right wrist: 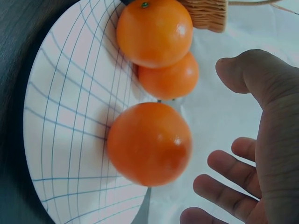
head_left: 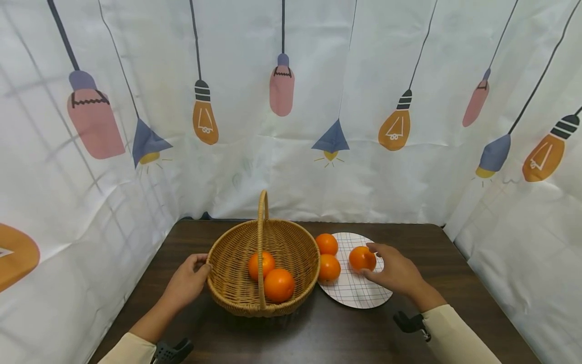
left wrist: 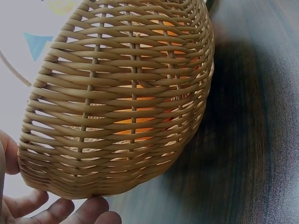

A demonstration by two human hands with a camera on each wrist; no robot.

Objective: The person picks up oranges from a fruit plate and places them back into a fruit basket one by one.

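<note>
A wicker basket (head_left: pixel 223 298) with a tall arched handle stands left of centre, holding two oranges (head_left: pixel 279 285). My left hand (head_left: pixel 188 280) grips its left rim; in the left wrist view the thumb and fingertips (left wrist: pixel 91 211) lie around the basket's edge. A round white plate (head_left: pixel 359 298) with a blue grid pattern sits to the right. Three oranges are on it, two at its left side by the basket and a single orange (head_left: pixel 362 259) near the middle. Around that one my right hand (head_left: pixel 394 267) hovers, thumb and fingers spread; the right wrist view shows a gap between hand and orange (right wrist: pixel 149 143).
Everything stands on a dark wooden table (head_left: pixel 313 338). A white curtain (head_left: pixel 300 172) printed with hanging lamps and bulbs encloses its back and sides. The basket's handle (head_left: pixel 261 242) rises between its front and back rims.
</note>
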